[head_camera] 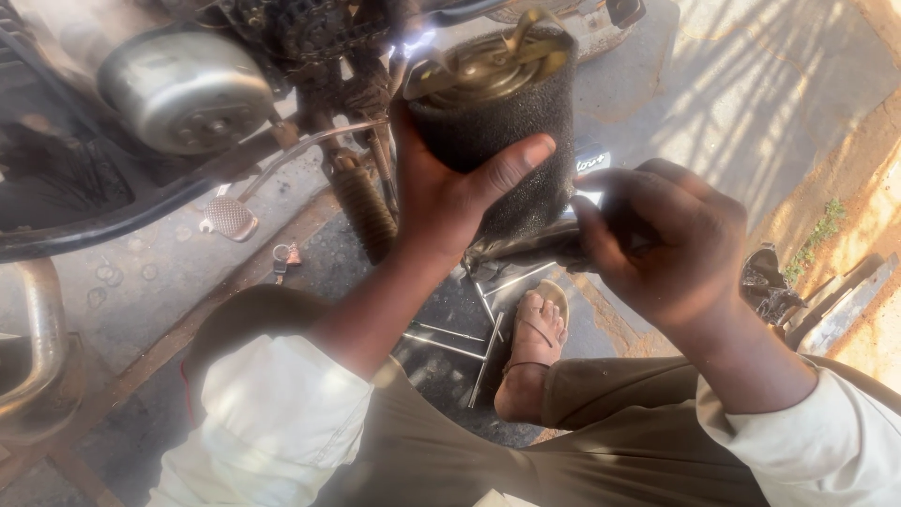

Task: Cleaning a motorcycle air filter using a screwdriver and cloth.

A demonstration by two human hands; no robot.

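My left hand (pixel 449 192) grips a black cylindrical foam air filter (pixel 511 131) with a brass-coloured metal top, thumb across its front. My right hand (pixel 662 239) is closed around the filter's lower right side, where a dark shiny metal edge or small tool (pixel 526 246) shows; I cannot tell which. Both hands hold the filter up in front of a motorcycle (pixel 188 89). Below them lies my foot in a sandal (pixel 535 347).
The motorcycle's silver engine cover, footpeg (pixel 361 207) and brake pedal (pixel 230 218) are at the upper left. A chrome pipe (pixel 38 329) curves at the left edge. Keys (pixel 284 255) and several metal rods (pixel 479 329) lie on the concrete. Dirt is at the right.
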